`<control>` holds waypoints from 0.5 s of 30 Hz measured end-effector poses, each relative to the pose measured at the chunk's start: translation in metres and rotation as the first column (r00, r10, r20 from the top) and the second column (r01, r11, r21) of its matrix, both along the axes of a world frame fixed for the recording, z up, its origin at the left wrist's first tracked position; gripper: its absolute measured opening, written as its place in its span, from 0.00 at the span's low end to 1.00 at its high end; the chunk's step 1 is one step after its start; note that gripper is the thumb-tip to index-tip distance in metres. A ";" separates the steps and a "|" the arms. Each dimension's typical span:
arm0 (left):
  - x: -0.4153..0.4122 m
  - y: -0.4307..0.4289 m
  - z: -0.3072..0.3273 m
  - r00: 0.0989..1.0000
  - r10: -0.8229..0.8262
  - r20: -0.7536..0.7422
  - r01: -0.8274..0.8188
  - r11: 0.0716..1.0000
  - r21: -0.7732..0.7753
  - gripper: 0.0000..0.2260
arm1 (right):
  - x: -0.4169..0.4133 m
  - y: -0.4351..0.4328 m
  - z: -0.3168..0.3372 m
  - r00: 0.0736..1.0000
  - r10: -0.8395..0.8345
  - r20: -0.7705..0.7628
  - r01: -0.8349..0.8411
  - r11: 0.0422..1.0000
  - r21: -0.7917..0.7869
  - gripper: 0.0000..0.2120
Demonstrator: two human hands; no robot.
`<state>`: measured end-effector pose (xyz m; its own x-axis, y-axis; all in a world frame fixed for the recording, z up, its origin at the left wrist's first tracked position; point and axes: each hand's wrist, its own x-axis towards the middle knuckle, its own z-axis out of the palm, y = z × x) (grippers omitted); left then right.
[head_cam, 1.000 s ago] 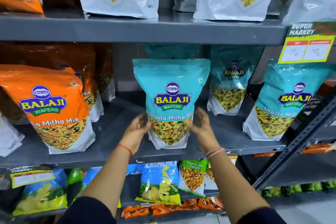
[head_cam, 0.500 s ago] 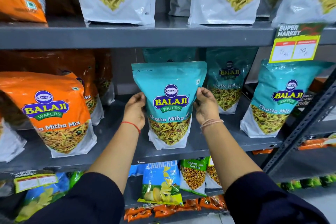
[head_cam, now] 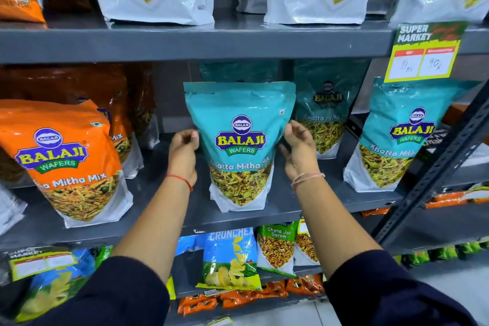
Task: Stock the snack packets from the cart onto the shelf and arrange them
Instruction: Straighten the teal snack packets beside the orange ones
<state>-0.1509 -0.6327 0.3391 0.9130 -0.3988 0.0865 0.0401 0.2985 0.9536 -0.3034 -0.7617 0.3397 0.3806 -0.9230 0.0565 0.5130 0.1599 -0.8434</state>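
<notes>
The grey shelf [head_cam: 169,201] has bare room left of the middle teal packet [head_cam: 239,140], up to the orange packet [head_cam: 66,164]. Right of it, bare room reaches another teal packet [head_cam: 397,140].

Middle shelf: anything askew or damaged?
No damage or spills visible. The orange Mitha Mix pouch at left leans and is turned off square; the far-right teal pouch tilts too. The centre teal pouch stands upright, left hand and right hand at its sides.
</notes>
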 end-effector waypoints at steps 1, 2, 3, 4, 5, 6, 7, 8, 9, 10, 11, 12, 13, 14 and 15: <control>-0.005 0.007 -0.004 0.989 0.113 0.093 -0.114 0.993 0.004 0.02 | -0.005 0.001 -0.009 0.997 -0.049 -0.057 0.046 0.998 -0.052 0.07; -0.015 0.014 -0.012 0.942 0.263 0.208 -0.272 0.962 0.014 0.05 | -0.014 0.001 -0.023 0.981 -0.136 -0.136 0.121 0.986 -0.115 0.08; -0.027 0.021 -0.022 0.860 0.378 0.343 -0.412 0.911 0.030 0.08 | -0.024 0.001 -0.038 0.945 -0.252 -0.211 0.217 0.960 -0.175 0.09; -0.044 0.027 -0.032 0.769 0.424 0.479 -0.499 0.866 0.034 0.10 | -0.037 0.000 -0.052 0.886 -0.380 -0.265 0.326 0.918 -0.223 0.11; -0.066 0.028 -0.041 0.700 0.388 0.600 -0.503 0.864 0.028 0.11 | -0.052 -0.004 -0.066 0.813 -0.499 -0.300 0.436 0.863 -0.254 0.12; -0.086 0.026 -0.049 0.653 0.302 0.694 -0.447 0.894 0.032 0.11 | -0.067 -0.009 -0.077 0.736 -0.590 -0.331 0.528 0.807 -0.264 0.14; -0.105 0.018 -0.058 0.626 0.193 0.755 -0.351 0.935 0.053 0.11 | -0.083 -0.017 -0.086 0.662 -0.654 -0.366 0.601 0.755 -0.261 0.16; -0.122 0.009 -0.065 0.612 0.083 0.786 -0.257 0.961 0.099 0.10 | -0.097 -0.025 -0.092 0.607 -0.683 -0.406 0.646 0.722 -0.249 0.19; -0.136 -0.001 -0.071 0.608 -0.025 0.794 -0.169 0.973 0.160 0.11 | -0.110 -0.033 -0.095 0.575 -0.689 -0.441 0.666 0.708 -0.238 0.21; -0.148 -0.017 -0.078 0.617 -0.124 0.777 -0.080 0.972 0.219 0.11 | -0.122 -0.044 -0.097 0.569 -0.676 -0.468 0.661 0.715 -0.228 0.23; -0.155 -0.032 -0.084 0.653 -0.218 0.725 0.013 0.961 0.277 0.11 | -0.131 -0.053 -0.099 0.578 -0.649 -0.495 0.639 0.737 -0.220 0.25; -0.163 -0.052 -0.089 0.710 -0.315 0.630 0.120 0.935 0.333 0.10 | -0.139 -0.065 -0.101 0.588 -0.622 -0.518 0.615 0.759 -0.213 0.26; -0.175 -0.079 -0.092 0.766 -0.410 0.495 0.244 0.898 0.367 0.09 | -0.151 -0.081 -0.101 0.601 -0.599 -0.530 0.597 0.777 -0.201 0.26; -0.177 -0.096 -0.094 0.808 -0.483 0.337 0.358 0.857 0.371 0.09 | -0.153 -0.088 -0.098 0.631 -0.567 -0.530 0.574 0.800 -0.172 0.26; -0.181 -0.118 -0.096 0.818 -0.548 0.175 0.468 0.811 0.350 0.12 | -0.156 -0.097 -0.095 0.667 -0.537 -0.516 0.555 0.821 -0.135 0.27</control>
